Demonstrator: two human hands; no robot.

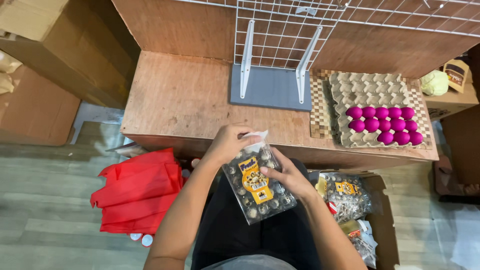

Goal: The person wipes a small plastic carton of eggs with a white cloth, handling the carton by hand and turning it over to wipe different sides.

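Head view: I see my left hand (231, 144) pinching the top flap of a clear quail-egg pack (258, 184) over my lap, at 6 o'clock from the tabletop (185, 100). My right hand (287, 175) clamps its side. I judge a hard tug could crack the small eggs or tip the pack.

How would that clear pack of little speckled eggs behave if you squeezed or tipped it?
The clear egg pack looks thin, so it probably flexes. Both the left hand and right hand support it, suggesting care: the eggs seem fragile. Its glossy plastic may be slippery.
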